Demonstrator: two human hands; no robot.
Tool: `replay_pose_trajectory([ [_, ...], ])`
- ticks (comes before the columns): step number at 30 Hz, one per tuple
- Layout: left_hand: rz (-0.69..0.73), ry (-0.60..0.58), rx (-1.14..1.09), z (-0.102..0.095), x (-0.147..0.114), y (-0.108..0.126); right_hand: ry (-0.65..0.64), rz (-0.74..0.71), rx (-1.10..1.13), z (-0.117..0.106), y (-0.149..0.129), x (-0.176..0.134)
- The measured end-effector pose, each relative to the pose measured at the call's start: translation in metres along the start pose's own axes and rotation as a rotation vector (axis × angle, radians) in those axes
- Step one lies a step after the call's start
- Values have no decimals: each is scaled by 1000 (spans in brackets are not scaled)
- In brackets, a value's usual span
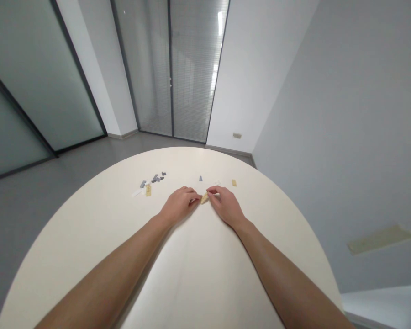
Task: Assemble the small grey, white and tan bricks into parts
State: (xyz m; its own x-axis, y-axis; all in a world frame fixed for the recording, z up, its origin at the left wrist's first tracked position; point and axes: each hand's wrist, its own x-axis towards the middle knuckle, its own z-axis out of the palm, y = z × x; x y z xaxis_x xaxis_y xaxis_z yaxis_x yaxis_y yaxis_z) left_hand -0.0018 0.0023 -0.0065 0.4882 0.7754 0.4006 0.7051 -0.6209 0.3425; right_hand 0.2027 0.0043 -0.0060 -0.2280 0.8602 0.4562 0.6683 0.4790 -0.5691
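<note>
A small tan building-brick piece (pixel 204 198) sits slantwise between my two hands, low over the table. Its left edge is at the pinched fingertips of my left hand (pixel 181 204). My right hand (pixel 227 205) has thumb and finger closed on the piece's upper right end. Fingers cover part of both ends, and the piece is too small for its studs to be made out. Just beyond the hands lies a grey-blue piece (pixel 200 178). A flat tan piece (pixel 234 183) rests past my right hand, and whitish bits (pixel 218 183) lie near its fingertips.
All this is on a round white table (pixel 198 274). To the left lie several grey and dark pieces (pixel 156 178), a tan plate-like piece (pixel 148 190) and a whitish translucent strip (pixel 137 193). Glass partitions (pixel 171 68) and a grey wall (pixel 356 114) stand beyond the table.
</note>
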Motion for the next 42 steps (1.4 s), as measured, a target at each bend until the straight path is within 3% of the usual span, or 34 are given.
replay_pose_trajectory([
  [11,18,-13,-20,1,0,0,-64,13,-35,2,6,1],
  [26,8,-5,-27,-1,0,2,-53,21,-44,2,2,-1],
  [35,-1,-3,-36,0,0,1,-101,-86,-99,0,-5,-4],
  [42,1,-8,-34,-1,1,2,-42,-8,-170,4,3,-2],
])
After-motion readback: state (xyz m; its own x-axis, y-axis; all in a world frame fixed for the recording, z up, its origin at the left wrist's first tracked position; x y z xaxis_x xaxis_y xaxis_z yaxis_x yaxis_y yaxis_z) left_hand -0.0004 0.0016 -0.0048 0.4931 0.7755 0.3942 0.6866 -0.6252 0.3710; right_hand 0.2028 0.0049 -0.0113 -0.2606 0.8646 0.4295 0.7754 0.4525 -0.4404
